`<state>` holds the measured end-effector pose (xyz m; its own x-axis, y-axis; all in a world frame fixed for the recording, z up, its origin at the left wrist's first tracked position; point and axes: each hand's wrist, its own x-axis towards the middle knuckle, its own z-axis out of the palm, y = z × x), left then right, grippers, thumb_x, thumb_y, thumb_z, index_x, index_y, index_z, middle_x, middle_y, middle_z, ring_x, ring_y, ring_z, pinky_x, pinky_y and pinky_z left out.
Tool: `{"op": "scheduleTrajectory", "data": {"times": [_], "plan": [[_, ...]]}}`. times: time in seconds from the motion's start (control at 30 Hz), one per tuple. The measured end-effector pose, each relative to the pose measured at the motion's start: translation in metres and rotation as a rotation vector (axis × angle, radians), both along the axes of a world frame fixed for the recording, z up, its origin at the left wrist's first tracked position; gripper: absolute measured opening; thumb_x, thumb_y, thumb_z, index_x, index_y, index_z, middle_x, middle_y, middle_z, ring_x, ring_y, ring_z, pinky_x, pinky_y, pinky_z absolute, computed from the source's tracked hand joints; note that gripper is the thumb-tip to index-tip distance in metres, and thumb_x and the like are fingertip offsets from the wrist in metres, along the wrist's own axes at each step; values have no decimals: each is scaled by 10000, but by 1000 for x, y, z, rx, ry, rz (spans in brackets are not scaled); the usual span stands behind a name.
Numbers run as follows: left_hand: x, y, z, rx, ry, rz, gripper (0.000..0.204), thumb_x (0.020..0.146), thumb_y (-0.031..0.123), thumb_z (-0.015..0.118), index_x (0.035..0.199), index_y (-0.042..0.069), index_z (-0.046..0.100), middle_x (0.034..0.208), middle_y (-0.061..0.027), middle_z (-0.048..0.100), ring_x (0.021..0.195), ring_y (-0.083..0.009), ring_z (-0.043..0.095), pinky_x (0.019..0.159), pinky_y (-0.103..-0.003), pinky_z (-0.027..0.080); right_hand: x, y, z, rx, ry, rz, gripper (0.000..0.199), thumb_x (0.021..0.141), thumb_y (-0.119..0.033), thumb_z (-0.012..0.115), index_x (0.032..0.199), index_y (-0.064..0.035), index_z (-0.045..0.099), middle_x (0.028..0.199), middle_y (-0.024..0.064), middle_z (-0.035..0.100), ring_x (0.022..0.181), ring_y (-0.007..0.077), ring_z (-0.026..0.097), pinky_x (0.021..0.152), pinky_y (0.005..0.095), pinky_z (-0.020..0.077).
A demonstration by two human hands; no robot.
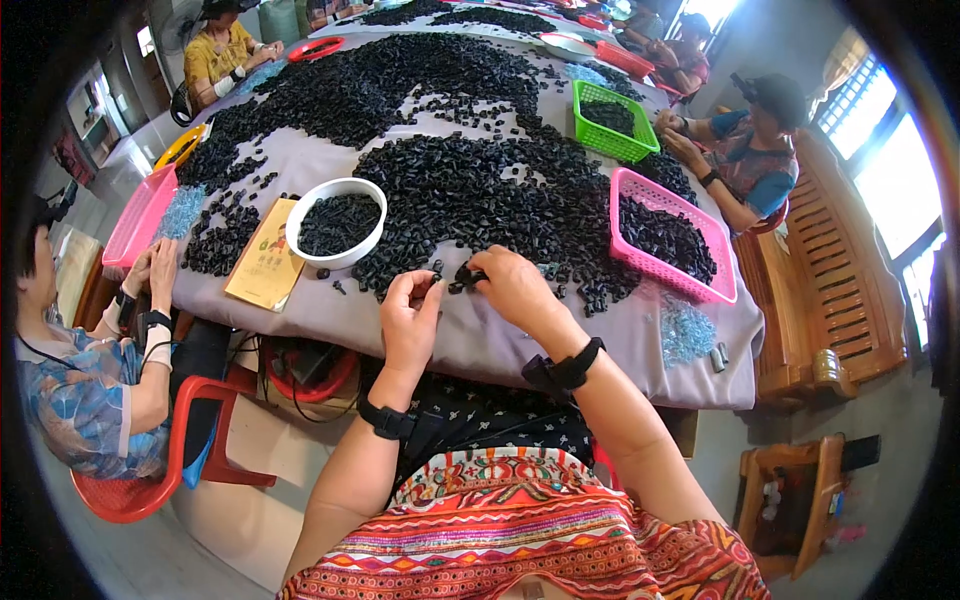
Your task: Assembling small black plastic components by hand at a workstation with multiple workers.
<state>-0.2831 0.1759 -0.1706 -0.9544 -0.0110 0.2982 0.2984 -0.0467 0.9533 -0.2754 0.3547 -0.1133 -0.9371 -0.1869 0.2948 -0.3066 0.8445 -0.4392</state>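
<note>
My left hand [411,312] is raised over the near side of the table, thumb and fingers pinched on a small black part [437,268] at their tips. Just to its right, my right hand [517,287] curls its fingers down over small black pieces [466,278] at the near edge of the pile. Those pieces look short and tube-like; their exact kind is too small to tell. Beyond both hands spreads a large pile of the same black pieces [440,180]. A white round bowl [340,258] of smaller black parts stands left of my left hand.
A yellow booklet [262,275] lies beside the bowl. Right of my hands are a pink basket [722,285] of black parts and a heap of clear bluish pieces [687,335]. A green basket [617,142] stands farther off. Several people sit around the table, one close on the left [95,380].
</note>
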Motion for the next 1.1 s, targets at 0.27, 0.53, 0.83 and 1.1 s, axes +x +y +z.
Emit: {"op": "scheduleTrajectory", "data": {"times": [0.27, 0.53, 0.83, 1.1], "plan": [[5, 2, 8, -19, -3, -25, 116, 910, 87, 697, 992, 21, 649, 867, 24, 641, 759, -34, 569, 675, -206, 482, 2, 23, 14, -359, 42, -94, 227, 820, -21, 634, 1042, 5, 674, 967, 185, 683, 853, 322, 675, 755, 376, 535], [4, 1, 5, -1, -14, -65, 124, 899, 54, 695, 995, -6, 644, 905, -10, 600, 759, -65, 592, 682, -212, 493, 18, 17, 8, -283, -6, -158, 134, 832, -47, 634, 938, 18, 682, 832, 176, 695, 782, 304, 679, 718, 376, 532], [10, 0, 20, -113, 71, -93, 141, 877, 39, 702, 997, -19, 657, 921, -40, 613, 801, -95, 614, 728, -245, 510, 6, 3, 15, -116, 49, -167, 123, 838, -86, 645, 931, -12, 676, 954, 172, 672, 878, 374, 652, 772, 439, 527], [12, -2, 25, -152, 41, -219, 133, 898, 51, 684, 1007, -20, 656, 952, -24, 614, 816, -97, 636, 741, -243, 521, -3, 2, 5, -150, 1, -18, 244, 820, -66, 663, 1061, -30, 676, 1074, 173, 662, 957, 371, 638, 825, 438, 527]]}}
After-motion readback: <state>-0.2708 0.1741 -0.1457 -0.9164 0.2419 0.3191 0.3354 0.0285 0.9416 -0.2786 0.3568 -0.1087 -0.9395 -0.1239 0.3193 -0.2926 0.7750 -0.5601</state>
